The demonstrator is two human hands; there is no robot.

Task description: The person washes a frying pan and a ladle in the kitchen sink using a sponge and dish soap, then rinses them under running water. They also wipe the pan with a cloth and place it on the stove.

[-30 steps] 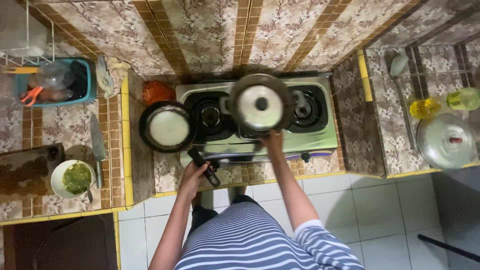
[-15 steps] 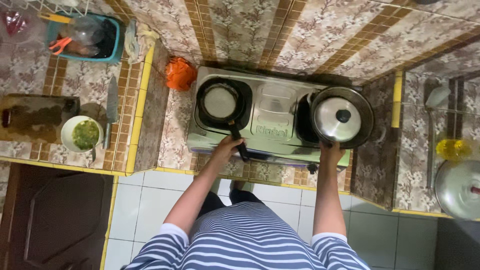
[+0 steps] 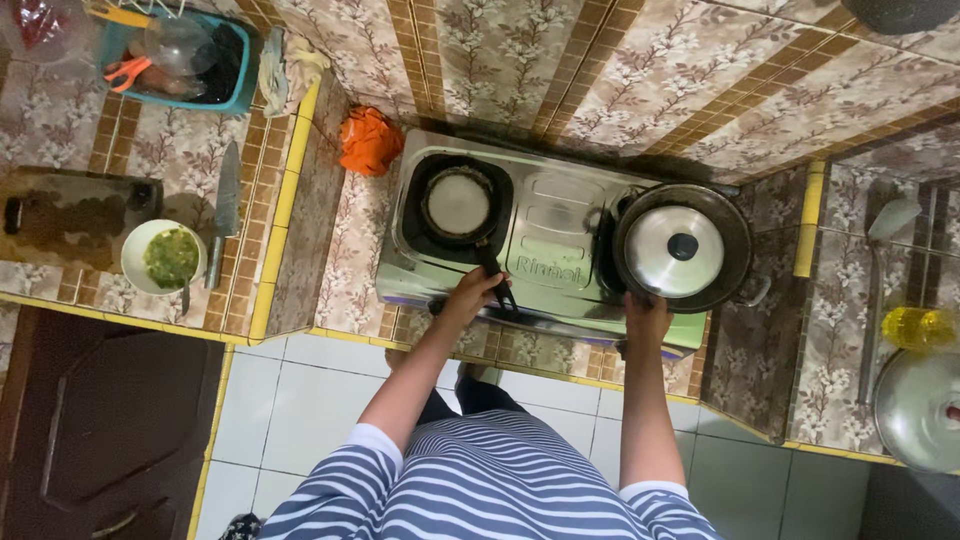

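Starting at the far left: a teal basket (image 3: 236, 60) of kitchen odds, its top cut by the frame edge, contents too jumbled to tell apart. Below it, a dark cutting board (image 3: 75, 212), a white bowl (image 3: 160, 257) of chopped greens, and a knife (image 3: 226, 208) lying just beside the bowl. An orange cloth (image 3: 370, 140) sits crumpled against the wall, next to the stove.

Two-burner steel stove (image 3: 545, 240) on the tiled counter. On its left burner, a small dark frying pan (image 3: 457, 203), handle pointing toward the person. The left hand (image 3: 476, 295) is wrapped around that handle, fingers curled closed over it; most of the handle is hidden under the hand.

On the right burner, a dark wok (image 3: 735, 245) covered by a steel lid (image 3: 674, 251) with a black knob. The right hand (image 3: 648, 314) is at the wok's near rim; the fingertips are hidden beneath it, so whether they grip cannot be told.

Far right: a yellow bottle (image 3: 918, 328) and a second steel lid (image 3: 920, 410), partly cut off.
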